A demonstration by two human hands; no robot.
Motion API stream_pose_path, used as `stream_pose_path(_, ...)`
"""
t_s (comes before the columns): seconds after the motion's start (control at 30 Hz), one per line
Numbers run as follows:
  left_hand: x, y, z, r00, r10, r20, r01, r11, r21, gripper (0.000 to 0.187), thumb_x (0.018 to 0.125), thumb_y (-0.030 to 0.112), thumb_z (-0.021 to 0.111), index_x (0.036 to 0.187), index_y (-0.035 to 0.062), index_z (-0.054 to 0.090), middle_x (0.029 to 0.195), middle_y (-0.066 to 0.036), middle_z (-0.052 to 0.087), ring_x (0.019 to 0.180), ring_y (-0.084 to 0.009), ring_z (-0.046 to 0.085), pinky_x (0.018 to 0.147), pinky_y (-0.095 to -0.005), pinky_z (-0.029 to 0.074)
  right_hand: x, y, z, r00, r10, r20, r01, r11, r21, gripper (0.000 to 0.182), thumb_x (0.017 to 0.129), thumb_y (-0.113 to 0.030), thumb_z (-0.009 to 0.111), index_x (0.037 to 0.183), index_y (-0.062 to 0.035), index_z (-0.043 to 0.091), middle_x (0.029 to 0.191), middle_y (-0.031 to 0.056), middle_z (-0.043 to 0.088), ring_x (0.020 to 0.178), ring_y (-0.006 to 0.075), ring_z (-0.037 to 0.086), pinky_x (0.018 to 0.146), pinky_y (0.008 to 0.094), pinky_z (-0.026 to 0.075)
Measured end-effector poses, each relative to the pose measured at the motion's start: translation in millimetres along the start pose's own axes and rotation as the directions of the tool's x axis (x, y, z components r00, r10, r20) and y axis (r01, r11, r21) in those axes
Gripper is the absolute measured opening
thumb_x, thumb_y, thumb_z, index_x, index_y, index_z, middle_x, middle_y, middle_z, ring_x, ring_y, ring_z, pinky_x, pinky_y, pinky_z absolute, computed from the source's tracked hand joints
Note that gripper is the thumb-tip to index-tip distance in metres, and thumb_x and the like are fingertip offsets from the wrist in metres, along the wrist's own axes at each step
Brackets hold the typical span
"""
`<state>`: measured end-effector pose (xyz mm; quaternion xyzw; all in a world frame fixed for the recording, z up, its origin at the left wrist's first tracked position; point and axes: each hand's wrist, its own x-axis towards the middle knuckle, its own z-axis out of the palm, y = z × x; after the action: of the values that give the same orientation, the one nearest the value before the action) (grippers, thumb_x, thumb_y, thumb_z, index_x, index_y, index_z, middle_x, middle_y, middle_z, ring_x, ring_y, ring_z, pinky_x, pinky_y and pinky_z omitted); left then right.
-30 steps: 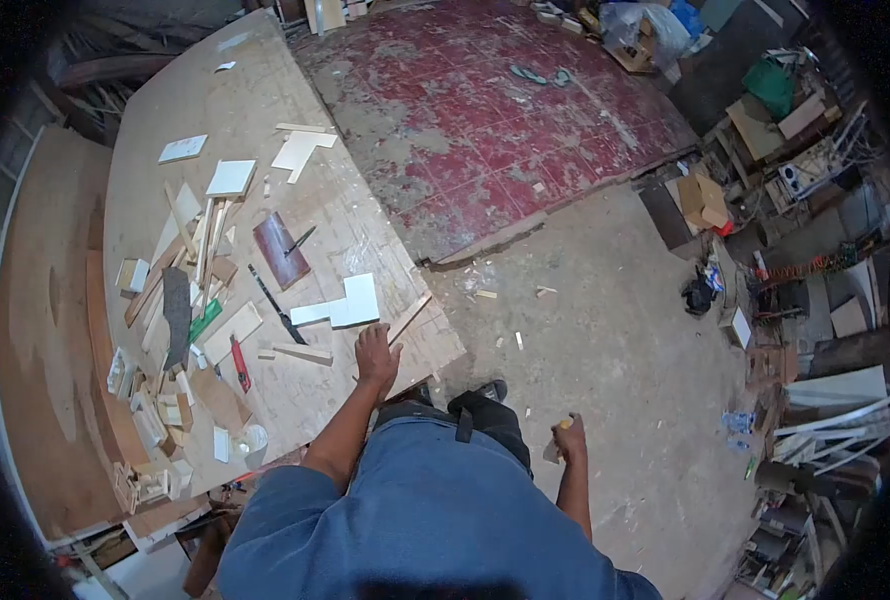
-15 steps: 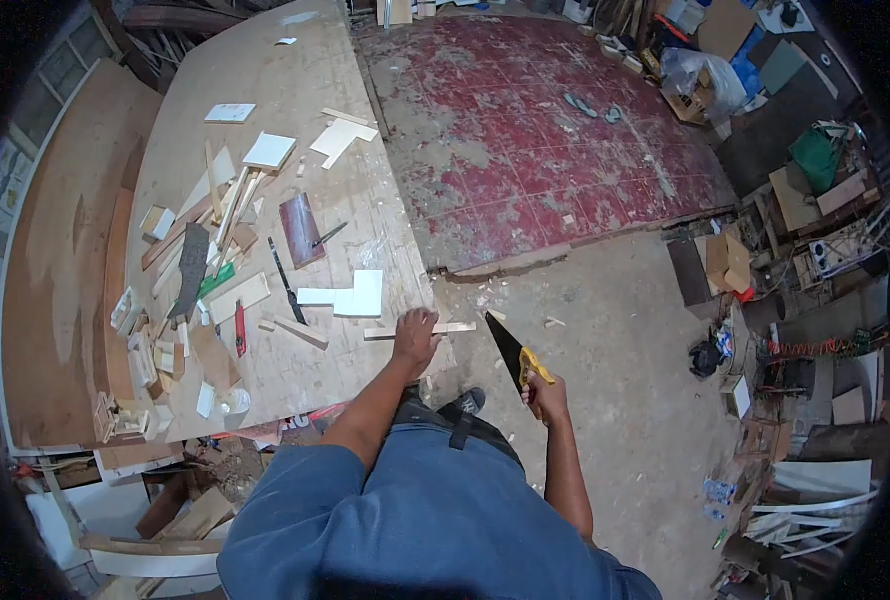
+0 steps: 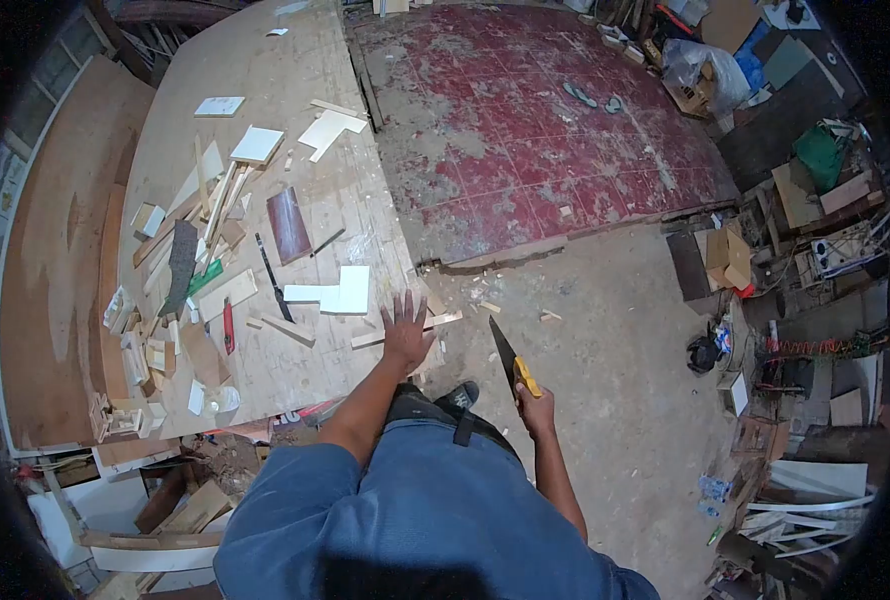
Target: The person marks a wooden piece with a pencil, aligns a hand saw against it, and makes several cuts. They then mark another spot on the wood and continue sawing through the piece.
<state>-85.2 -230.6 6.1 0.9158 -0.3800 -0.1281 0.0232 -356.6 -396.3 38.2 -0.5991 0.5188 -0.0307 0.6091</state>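
My left hand (image 3: 406,335) lies over a thin wood strip (image 3: 368,340) at the table's right edge, its fingers spread. The strip sticks out on both sides of the hand, its right end past the edge. My right hand (image 3: 536,408) is wrapped round the yellow handle of a handsaw (image 3: 505,350), which is held over the floor to the right of the strip, its dark blade pointing forward and apart from the wood. White rectangular pieces (image 3: 353,290) lie just beyond my left hand.
On the wooden table (image 3: 295,385) are a brown block (image 3: 288,226), a red cutter (image 3: 229,326), a green object (image 3: 206,277) and a heap of offcuts. Sandals (image 3: 580,95) lie on the red floor. Boxes (image 3: 727,258) and scrap line the right side.
My left hand has opened from a curled grip to spread fingers. The strip has tilted, its right end now farther forward. The saw has turned slightly and is a little farther from the strip.
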Motion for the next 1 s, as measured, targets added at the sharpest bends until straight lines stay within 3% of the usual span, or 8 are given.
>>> stream_pose_path(0.23, 38.3, -3.6, 16.2, 0.961, -0.225, -0.161, 0.218, 0.974, -0.059, 0.073, 0.098, 0.045, 0.044, 0.155, 0.0055, 0.021, 0.162, -0.02, 0.013, 0.149, -0.0409, 0.01, 0.115, -0.0651, 0.012, -3.6, -21.0, 15.2, 0.987, -0.157, -0.03, 0.153, 0.982, -0.111, 0.023, 0.092, -0.021, 0.067, 0.076, -0.0057, 0.06, 0.063, -0.0011, 0.053, 0.054, 0.009, 0.048, 0.051, 0.0274, 0.039)
stream_pose_path(0.33, 51.5, -10.8, 43.7, 0.947, -0.279, -0.159, 0.274, 0.96, -0.053, 0.074, 0.098, 0.044, 0.043, 0.155, 0.0049, 0.02, 0.163, -0.019, 0.012, 0.149, -0.0408, 0.009, 0.115, -0.0652, 0.011, -9.0, -29.4, 31.3, 0.897, -0.437, -0.065, 0.418, 0.888, -0.192, 0.024, 0.092, -0.019, 0.067, 0.078, -0.0009, 0.059, 0.065, -0.0005, 0.049, 0.061, 0.0093, 0.046, 0.055, 0.03, 0.041)
stream_pose_path(0.5, 49.8, -3.4, 24.2, 0.945, -0.324, -0.033, 0.322, 0.945, -0.05, 0.071, 0.1, 0.041, 0.04, 0.157, 0.0067, 0.013, 0.163, -0.02, 0.006, 0.15, -0.0428, 0.003, 0.115, -0.0682, 0.007, -22.6, -41.5, 62.7, 0.877, -0.48, 0.009, 0.473, 0.862, -0.182, 0.022, 0.09, -0.018, 0.068, 0.082, 0.0012, 0.061, 0.063, 0.0045, 0.052, 0.06, 0.0109, 0.049, 0.056, 0.0321, 0.043)
stream_pose_path(0.57, 52.3, -2.5, 17.6, 0.937, -0.349, 0.011, 0.349, 0.936, -0.045, 0.072, 0.1, 0.04, 0.04, 0.157, 0.0078, 0.011, 0.163, -0.019, 0.005, 0.15, -0.0431, 0.001, 0.115, -0.0684, 0.006, -23.4, -38.1, 77.8, 0.837, -0.541, 0.08, 0.545, 0.813, -0.205, 0.02, 0.089, -0.019, 0.069, 0.087, -0.0001, 0.065, 0.063, 0.0173, 0.058, 0.056, 0.0302, 0.062, 0.055, 0.039, 0.048)
stream_pose_path(0.6, 53.2, -2.1, 14.1, 0.935, -0.352, 0.047, 0.353, 0.935, -0.029, 0.073, 0.099, 0.038, 0.041, 0.158, 0.0086, 0.009, 0.164, -0.019, 0.004, 0.15, -0.0435, 0.0, 0.114, -0.0688, 0.006, -29.3, -43.1, 87.3, 0.797, -0.601, 0.057, 0.602, 0.785, -0.143, 0.023, 0.09, -0.016, 0.067, 0.075, 0.0, 0.058, 0.057, 0.009, 0.051, 0.053, 0.0152, 0.049, 0.051, 0.0342, 0.042)
stream_pose_path(0.63, 55.8, -1.9, 11.8, 0.931, -0.356, 0.083, 0.358, 0.934, -0.011, 0.074, 0.099, 0.037, 0.042, 0.158, 0.0095, 0.007, 0.164, -0.019, 0.002, 0.15, -0.0439, -0.001, 0.114, -0.0691, 0.005, -29.4, -36.9, 91.3, 0.789, -0.601, 0.126, 0.614, 0.766, -0.192, 0.016, 0.087, -0.016, 0.068, 0.086, -0.0015, 0.063, 0.068, 0.0209, 0.06, 0.062, 0.0385, 0.064, 0.056, 0.043, 0.05)
stream_pose_path(0.87, 67.8, -3.8, 23.8, 0.921, -0.365, 0.135, 0.359, 0.931, 0.064, 0.081, 0.091, 0.022, 0.049, 0.158, 0.0108, 0.005, 0.164, -0.019, -0.001, 0.149, -0.0462, -0.001, 0.113, -0.0715, 0.002, -46.8, -2.8, 120.3, 0.815, -0.562, 0.138, 0.579, 0.793, -0.19, 0.015, 0.083, -0.013, 0.07, 0.085, -0.0003, 0.063, 0.072, 0.0207, 0.063, 0.065, 0.0404, 0.065, 0.058, 0.0446, 0.052)
stream_pose_path(1.0, 71.9, -6.3, 34.8, 0.918, -0.368, 0.151, 0.349, 0.927, 0.137, 0.078, 0.094, 0.028, 0.047, 0.158, 0.0103, 0.007, 0.164, -0.019, -0.001, 0.149, -0.0468, 0.0, 0.113, -0.0713, 0.003, -50.7, 14.5, 120.8, 0.79, -0.594, 0.149, 0.612, 0.762, -0.212, 0.016, 0.082, -0.012, 0.07, 0.077, -0.0022, 0.058, 0.067, 0.017, 0.058, 0.061, 0.0379, 0.061, 0.057, 0.0441, 0.05)
